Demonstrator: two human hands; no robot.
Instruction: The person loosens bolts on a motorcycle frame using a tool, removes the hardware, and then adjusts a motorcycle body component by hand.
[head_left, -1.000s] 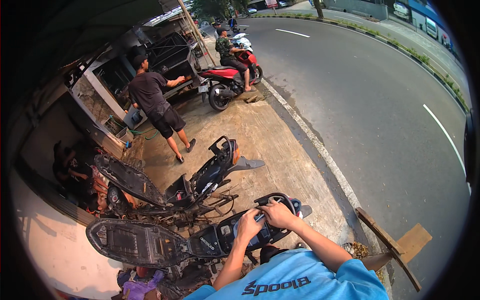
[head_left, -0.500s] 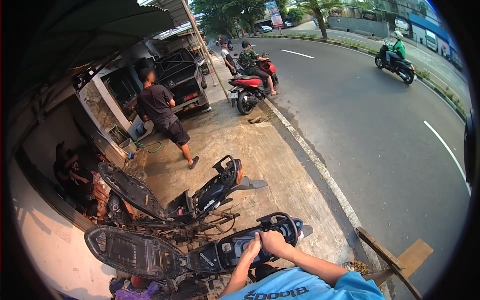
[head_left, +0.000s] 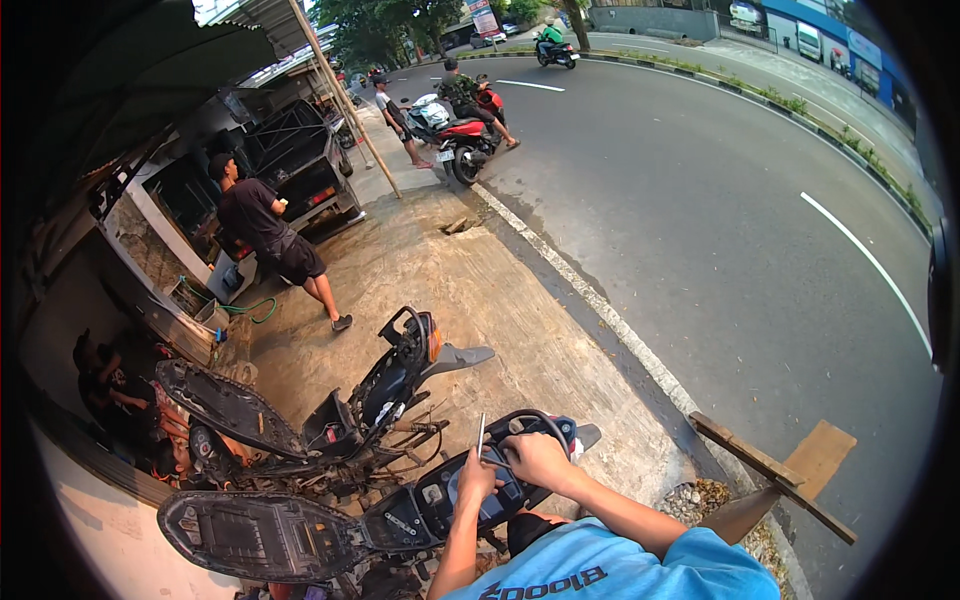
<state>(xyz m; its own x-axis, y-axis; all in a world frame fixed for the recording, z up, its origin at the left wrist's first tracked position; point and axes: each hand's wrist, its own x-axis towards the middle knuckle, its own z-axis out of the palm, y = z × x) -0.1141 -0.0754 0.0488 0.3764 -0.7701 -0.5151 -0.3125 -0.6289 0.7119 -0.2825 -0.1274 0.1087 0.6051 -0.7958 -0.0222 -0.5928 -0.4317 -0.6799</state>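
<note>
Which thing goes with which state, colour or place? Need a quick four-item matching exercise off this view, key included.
1. Left hand
2. Hose
3. Nearest motorbike seat
4. Wooden plank

A. Green, looped
B. Lower right of the view
C. Holding a slim silvery rod
D. Black, underside up

Pairs: 1-C, 2-A, 3-D, 4-B

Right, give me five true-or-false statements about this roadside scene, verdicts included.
A slim silver metal rod sticks up from the bare left hand. True.
The nearer dark motorcycle's long black seat is closed. False: that seat is tipped open.
The red scooter lies on its side. False: the scooter stands upright.
A person in a dark T-shirt stands on the tan concrete ground. True.
The long brown wooden plank is at the picture's left. False: the plank is at the right.
</note>
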